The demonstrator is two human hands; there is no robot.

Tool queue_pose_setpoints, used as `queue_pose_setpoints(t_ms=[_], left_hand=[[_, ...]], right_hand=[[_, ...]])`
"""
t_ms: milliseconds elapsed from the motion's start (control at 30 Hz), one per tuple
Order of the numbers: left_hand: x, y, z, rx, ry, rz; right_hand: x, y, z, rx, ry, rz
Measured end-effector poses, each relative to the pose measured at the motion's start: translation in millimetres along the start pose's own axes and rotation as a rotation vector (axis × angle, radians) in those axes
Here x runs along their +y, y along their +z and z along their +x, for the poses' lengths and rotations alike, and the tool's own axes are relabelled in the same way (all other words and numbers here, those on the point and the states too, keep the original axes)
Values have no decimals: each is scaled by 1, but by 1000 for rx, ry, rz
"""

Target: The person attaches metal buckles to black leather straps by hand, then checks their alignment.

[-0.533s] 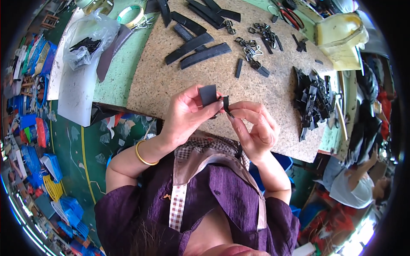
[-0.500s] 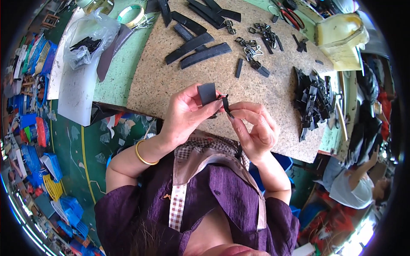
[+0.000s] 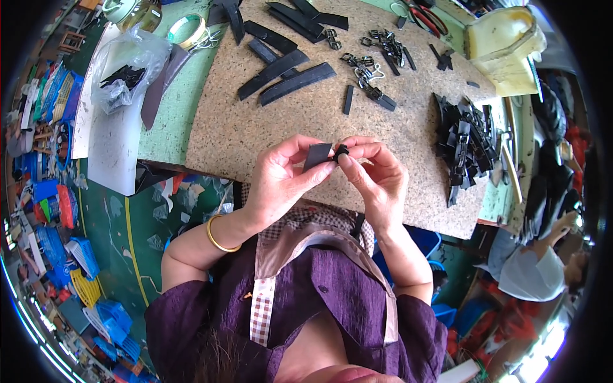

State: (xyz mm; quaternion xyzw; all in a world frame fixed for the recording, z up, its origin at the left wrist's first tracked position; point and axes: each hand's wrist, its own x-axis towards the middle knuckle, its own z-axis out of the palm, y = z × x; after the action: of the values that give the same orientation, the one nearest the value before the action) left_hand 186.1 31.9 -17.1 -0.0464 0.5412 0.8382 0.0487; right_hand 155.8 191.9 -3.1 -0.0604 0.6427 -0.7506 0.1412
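Observation:
Over the near edge of the speckled board (image 3: pixel 255 134), both hands meet around small black strap pieces. My left hand (image 3: pixel 278 185) pinches a flat black strap (image 3: pixel 318 156) between thumb and fingers, its broad end sticking up. My right hand (image 3: pixel 381 179) has thumb and fingertips closed on a narrow black strip (image 3: pixel 341 152), which looks bent over right beside the strap. The fingers hide where the two pieces meet. Farther out on the board lie several long black strips (image 3: pixel 297 83), loose metal buckles (image 3: pixel 389 45) and a short black strip (image 3: pixel 348 99).
At the right is a heap of black buckled straps (image 3: pixel 465 140). A yellowish container (image 3: pixel 501 48) and red-handled pliers (image 3: pixel 428 20) stand far right. At left are a clear plastic bag (image 3: pixel 131 76), a tape roll (image 3: pixel 189 30) and a jar (image 3: pixel 143 16). Another person (image 3: pixel 533 271) sits at right.
My right hand has moved up and left, closer to my left hand. The narrow strip, hanging down before, is now bent up against the strap. The strap leans more to the right.

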Motion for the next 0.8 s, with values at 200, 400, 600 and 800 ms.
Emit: queue_pose_setpoints(t_ms=[200, 400, 600, 800], left_hand=[[-6, -4, -4, 0, 12, -23], [4, -8, 4, -67, 202, 218], [30, -2, 4, -42, 21, 133], [40, -3, 6, -91, -115, 89]], right_hand=[[1, 5, 0, 19, 0, 86], [4, 7, -3, 110, -176, 131], [-18, 1, -12, -60, -360, -545], [-22, -6, -11, -20, -207, -360]])
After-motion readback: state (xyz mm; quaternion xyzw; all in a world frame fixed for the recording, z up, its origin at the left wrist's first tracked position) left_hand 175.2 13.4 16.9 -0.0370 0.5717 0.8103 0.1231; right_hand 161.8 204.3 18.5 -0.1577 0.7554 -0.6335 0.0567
